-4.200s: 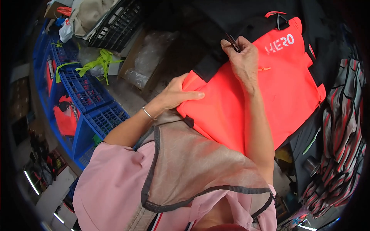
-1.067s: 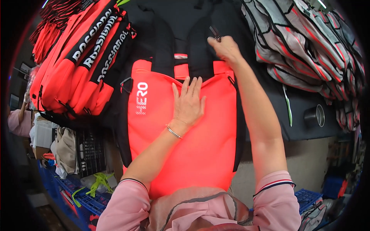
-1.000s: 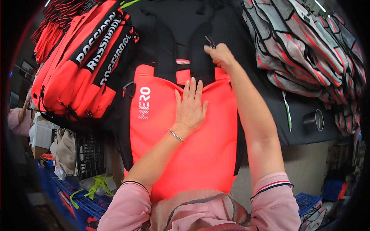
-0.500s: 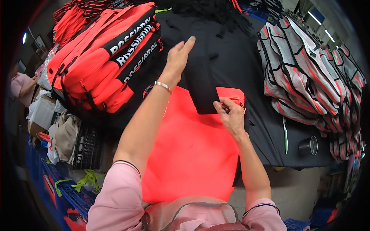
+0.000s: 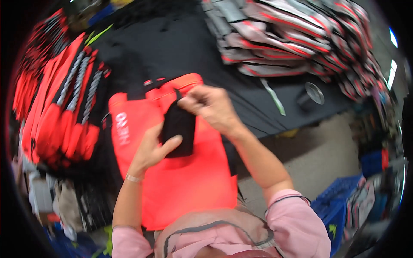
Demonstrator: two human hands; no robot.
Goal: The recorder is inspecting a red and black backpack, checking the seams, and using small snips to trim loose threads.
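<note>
A bright coral-red bag (image 5: 189, 185) lies flat in front of me, with white lettering on its left side. Over its middle is a wide black fabric strip (image 5: 180, 133), its lower end hanging free. My left hand (image 5: 151, 148) grips the strip's left edge, thumb across the front and fingers hidden behind. At the strip's upper right corner, my right hand (image 5: 211, 105) is closed in a pinch on the fabric. Motion smears the fingertips a little.
Stacked red bags (image 5: 64, 124) stand at the left. Grey bags with red and black trim (image 5: 284, 38) are heaped at the far right. Near the black-covered table's right edge are a green-white tool (image 5: 274, 98) and a dark cup (image 5: 310, 96). Blue crates (image 5: 333, 206) sit lower right.
My view has turned to the right. My left hand has come down from the far end of the strip to grip it lower, and the strip now appears shorter, bunched between both hands.
</note>
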